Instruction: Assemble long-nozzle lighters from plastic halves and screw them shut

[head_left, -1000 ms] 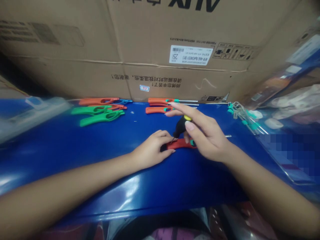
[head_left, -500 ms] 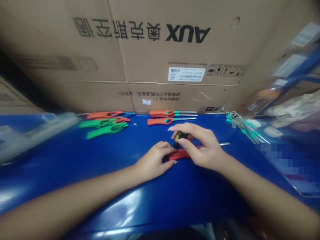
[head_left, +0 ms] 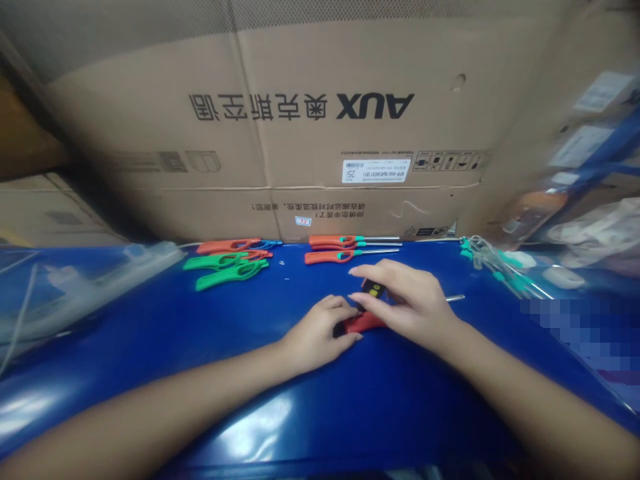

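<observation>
My left hand [head_left: 323,333] is closed round the end of a red long-nosed lighter [head_left: 364,323] that lies on the blue table. Its metal tube shows past my right hand [head_left: 410,297]. That hand grips the black and yellow handle of a short screwdriver [head_left: 373,289] between thumb and fingers. The screwdriver stands over the lighter's handle near my left fingertips, and its tip is hidden. Beyond my hands lie red lighters with metal tubes [head_left: 327,257]. Green lighter handles [head_left: 233,275] and orange ones [head_left: 230,246] lie to the left of them.
A large cardboard box [head_left: 300,60] stands along the table's back edge. Teal-ended metal tubes [head_left: 500,267] lie in a bundle at the right, beside clear plastic. A translucent plastic item [head_left: 125,280] lies at the left on the blue table [head_left: 210,333].
The camera view has tilted up, so everything sits lower in the picture. My right hand has turned the screwdriver handle a little. My left hand keeps its hold on the lighter.
</observation>
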Available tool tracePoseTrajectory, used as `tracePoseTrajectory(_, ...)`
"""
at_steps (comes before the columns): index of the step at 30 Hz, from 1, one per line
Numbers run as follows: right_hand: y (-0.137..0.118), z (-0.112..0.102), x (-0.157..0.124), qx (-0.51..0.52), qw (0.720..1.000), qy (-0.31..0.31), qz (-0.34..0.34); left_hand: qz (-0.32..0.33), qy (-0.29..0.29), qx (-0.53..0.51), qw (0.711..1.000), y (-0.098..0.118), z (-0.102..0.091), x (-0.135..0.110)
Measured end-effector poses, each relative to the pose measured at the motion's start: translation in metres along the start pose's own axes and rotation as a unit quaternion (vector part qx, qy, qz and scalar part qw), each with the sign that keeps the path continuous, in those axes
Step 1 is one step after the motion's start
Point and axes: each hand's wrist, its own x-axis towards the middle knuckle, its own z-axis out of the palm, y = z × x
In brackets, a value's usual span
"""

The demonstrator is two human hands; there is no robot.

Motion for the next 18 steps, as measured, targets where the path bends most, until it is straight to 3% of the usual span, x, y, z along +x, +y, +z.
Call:
tracePoseTrajectory(6, 0.0015, -0.0042, 0.0024, 0.168, 0.981, -0.069, 0.066, 0.002, -0.002, 0.012, 1.0, 0.0024, -0.0022, 0.0006)
tracePoseTrajectory(12, 0.0047, -0.0006, 0.0007, 0.041, 0.999, 0.02, 0.016, -0.004, -0.006, 0.002, 1.0, 0.0014, -0.0014, 0.0012)
tracePoseTrajectory(18, -0.0043, -0.0024, 0.0013, 0.151, 0.984, -0.093, 0.032, 0.002, 0.005, -0.002, 1.0, -0.0013, 0.002, 0.0007)
